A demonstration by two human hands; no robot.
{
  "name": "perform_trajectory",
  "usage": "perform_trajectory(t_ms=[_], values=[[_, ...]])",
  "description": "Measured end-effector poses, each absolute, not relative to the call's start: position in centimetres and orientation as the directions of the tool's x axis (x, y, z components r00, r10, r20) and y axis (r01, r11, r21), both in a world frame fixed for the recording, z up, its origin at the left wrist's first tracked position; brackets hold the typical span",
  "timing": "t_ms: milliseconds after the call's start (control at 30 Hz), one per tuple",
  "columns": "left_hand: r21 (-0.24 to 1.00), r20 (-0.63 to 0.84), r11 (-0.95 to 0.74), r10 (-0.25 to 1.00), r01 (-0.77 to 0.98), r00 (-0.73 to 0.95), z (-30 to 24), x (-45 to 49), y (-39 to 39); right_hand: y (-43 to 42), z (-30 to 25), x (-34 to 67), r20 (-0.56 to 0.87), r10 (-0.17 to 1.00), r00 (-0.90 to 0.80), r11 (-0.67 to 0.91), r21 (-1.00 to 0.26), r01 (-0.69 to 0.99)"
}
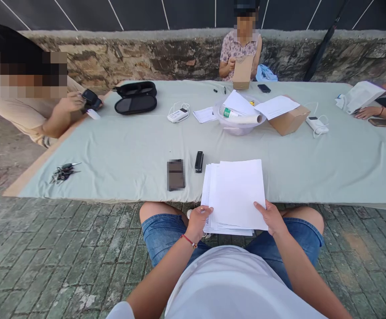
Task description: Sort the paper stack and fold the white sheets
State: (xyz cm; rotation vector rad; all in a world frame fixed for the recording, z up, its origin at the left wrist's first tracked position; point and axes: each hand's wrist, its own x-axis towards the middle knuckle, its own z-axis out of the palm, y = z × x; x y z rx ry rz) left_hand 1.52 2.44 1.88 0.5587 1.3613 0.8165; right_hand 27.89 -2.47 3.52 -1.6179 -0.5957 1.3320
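A loose stack of white paper sheets (239, 190) is held over the table's near edge, between both my hands. On its left side my left hand (199, 221) grips the sheets, thumb on top. My right hand (273, 217) pinches the lower right edge in the same way. The top sheet looks blank; printed lines show on sheets fanned out beneath it. Just beyond the stack a black stapler (198, 161) lies on the cloth. To its left is a dark, pixelated flat object (176, 174).
A pale cloth covers the table (123, 155). Keys (64, 173) lie at left, a black case (136, 104) behind. A plastic bowl (237, 128) with papers stands beside a cardboard box (291, 122). White corded devices (179, 115) lie nearby. Several people sit around, handling things.
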Motion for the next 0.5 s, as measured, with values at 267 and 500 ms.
perform_trajectory(t_ms=[267, 500], values=[[0.778, -0.595, 0.585, 0.803, -0.227, 0.03, 1.6, 1.5, 2.4, -2.8, 1.7, 27.8, -0.546, 0.792, 0.272, -0.5, -0.837, -0.223], [0.831, -0.548, 0.555, 0.83, -0.042, 0.105, 2.0, 1.4, 1.7, -3.2, 2.8, 29.9, -0.375, 0.836, 0.401, -0.474, -0.861, 0.183]])
